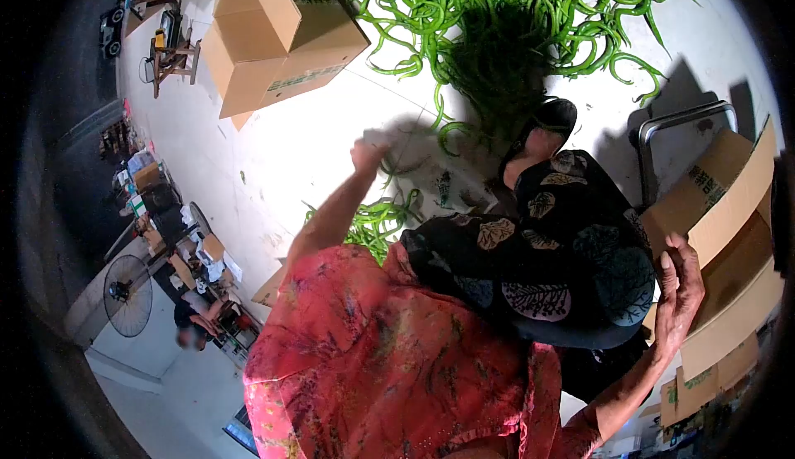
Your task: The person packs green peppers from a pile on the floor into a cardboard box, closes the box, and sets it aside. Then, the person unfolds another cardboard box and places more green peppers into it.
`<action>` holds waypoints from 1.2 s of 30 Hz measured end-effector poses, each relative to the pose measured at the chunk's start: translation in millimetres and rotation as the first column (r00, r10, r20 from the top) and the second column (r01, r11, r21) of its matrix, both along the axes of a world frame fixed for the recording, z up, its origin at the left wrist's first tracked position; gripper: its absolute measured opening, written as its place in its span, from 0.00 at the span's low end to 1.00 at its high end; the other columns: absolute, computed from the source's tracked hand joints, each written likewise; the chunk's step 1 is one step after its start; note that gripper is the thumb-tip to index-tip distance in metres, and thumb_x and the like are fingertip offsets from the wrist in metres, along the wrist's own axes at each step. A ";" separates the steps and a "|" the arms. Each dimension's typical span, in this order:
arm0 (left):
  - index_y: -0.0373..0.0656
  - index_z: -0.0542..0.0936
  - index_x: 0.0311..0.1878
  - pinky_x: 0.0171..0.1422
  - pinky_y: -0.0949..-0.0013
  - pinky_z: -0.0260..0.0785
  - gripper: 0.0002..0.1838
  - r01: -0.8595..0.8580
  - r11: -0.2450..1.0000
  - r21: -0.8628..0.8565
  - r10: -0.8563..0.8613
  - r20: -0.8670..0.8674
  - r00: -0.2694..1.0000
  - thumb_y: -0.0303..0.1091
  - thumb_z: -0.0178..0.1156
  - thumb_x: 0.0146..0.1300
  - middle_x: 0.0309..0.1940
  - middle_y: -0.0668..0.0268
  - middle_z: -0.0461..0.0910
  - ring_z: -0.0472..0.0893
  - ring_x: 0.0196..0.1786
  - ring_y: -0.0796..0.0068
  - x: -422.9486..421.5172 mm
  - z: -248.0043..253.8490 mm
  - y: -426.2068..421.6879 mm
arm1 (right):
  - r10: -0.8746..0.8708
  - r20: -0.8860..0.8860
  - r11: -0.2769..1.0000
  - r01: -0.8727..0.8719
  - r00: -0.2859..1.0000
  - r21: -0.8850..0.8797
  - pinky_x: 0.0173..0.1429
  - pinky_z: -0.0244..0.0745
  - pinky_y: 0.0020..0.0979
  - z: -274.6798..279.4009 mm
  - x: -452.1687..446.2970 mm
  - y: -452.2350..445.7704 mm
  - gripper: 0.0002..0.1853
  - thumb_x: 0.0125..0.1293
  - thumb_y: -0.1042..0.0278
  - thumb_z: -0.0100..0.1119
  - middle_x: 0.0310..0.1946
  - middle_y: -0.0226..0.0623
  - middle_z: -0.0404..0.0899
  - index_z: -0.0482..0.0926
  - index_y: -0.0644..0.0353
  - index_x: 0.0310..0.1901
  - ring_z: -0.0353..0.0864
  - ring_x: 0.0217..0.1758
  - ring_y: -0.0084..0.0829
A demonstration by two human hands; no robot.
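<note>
My left hand (367, 156) is stretched forward over the pale floor, its fingers closed. A green chili pepper (387, 176) shows just beside it; whether the hand grips it I cannot tell. Long green chili peppers (414, 12) lie in a wide heap ahead, and a smaller pile of chili peppers (368, 225) sits by my left arm. My right hand (681, 289) is at my right side with loosely bent fingers apart and nothing visible in them. It is nearest the open cardboard box (729, 293) beside my knee; contact is unclear.
Another open cardboard box (290, 53) stands at the front left. A metal-framed seat (687, 119) is at the right. My sandalled foot (542, 136) is near the heap. Off to the left are a standing fan (127, 293), cluttered goods and another person (199, 318).
</note>
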State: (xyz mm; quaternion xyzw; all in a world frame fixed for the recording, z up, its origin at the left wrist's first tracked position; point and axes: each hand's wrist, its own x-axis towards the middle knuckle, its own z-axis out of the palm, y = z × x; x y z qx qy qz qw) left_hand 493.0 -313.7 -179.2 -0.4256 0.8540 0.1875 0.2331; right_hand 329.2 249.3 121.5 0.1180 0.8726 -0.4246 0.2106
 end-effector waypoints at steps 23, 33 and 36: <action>0.39 0.77 0.50 0.49 0.64 0.75 0.19 -0.070 0.523 0.849 0.679 -0.365 0.637 0.24 0.66 0.54 0.37 0.61 0.82 0.81 0.42 0.67 -236.1 36.0 235.7 | 0.199 -0.145 0.977 -0.184 0.969 0.109 0.61 0.71 0.36 19.4 -5.6 -7.4 0.14 0.64 0.77 0.58 0.50 0.48 0.79 0.79 0.65 0.52 0.79 0.54 0.42; 0.40 0.72 0.61 0.64 0.65 0.68 0.23 0.099 -0.212 0.972 0.747 0.096 0.658 0.29 0.59 0.61 0.48 0.61 0.81 0.79 0.53 0.71 -337.4 91.3 249.2 | 0.249 -0.227 0.820 -0.080 0.941 0.567 0.73 0.59 0.48 -17.7 7.8 0.3 0.48 0.48 0.79 0.72 0.77 0.43 0.47 0.61 0.47 0.72 0.56 0.74 0.51; 0.44 0.69 0.65 0.59 0.60 0.70 0.23 0.162 0.378 0.912 0.611 -0.377 0.696 0.36 0.52 0.67 0.41 0.60 0.78 0.79 0.52 0.64 -328.8 63.0 222.5 | 0.368 -0.057 0.571 -0.177 0.928 0.802 0.69 0.59 0.51 -47.0 20.0 18.7 0.53 0.44 0.80 0.72 0.78 0.35 0.47 0.59 0.39 0.73 0.55 0.76 0.48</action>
